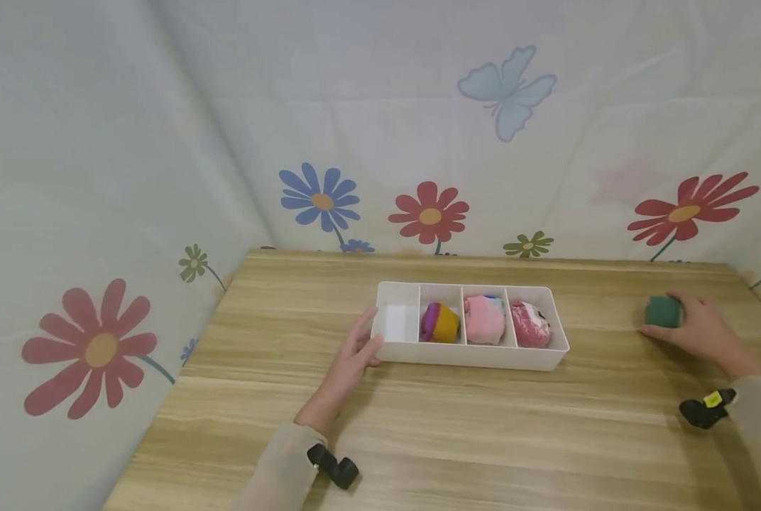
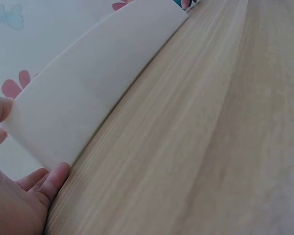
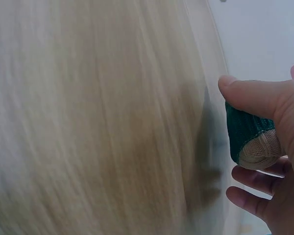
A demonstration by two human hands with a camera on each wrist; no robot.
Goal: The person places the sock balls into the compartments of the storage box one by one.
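A white divided box (image 1: 470, 355) lies on the table, with my left hand (image 1: 357, 346) gripping its left end. From the left wrist, the thumb shows near the rim and fingertips (image 2: 59, 171) by the bottom corner. Inside the box, the leftmost compartment shows only its white floor. The others hold a purple and mustard sock roll (image 1: 441, 323), a pink one (image 1: 485, 321) and a red and white one (image 1: 532, 324). Right of the box, my right hand (image 1: 706, 328) pinches a green rolled sock (image 1: 664, 311) with a beige patch, between thumb and fingers.
The wood-grain table (image 1: 457, 433) ends at the back against a floral curtain (image 1: 368, 128), which also hangs along the left side. Black camera mounts (image 1: 334, 467) sit on both sleeves, near the tabletop.
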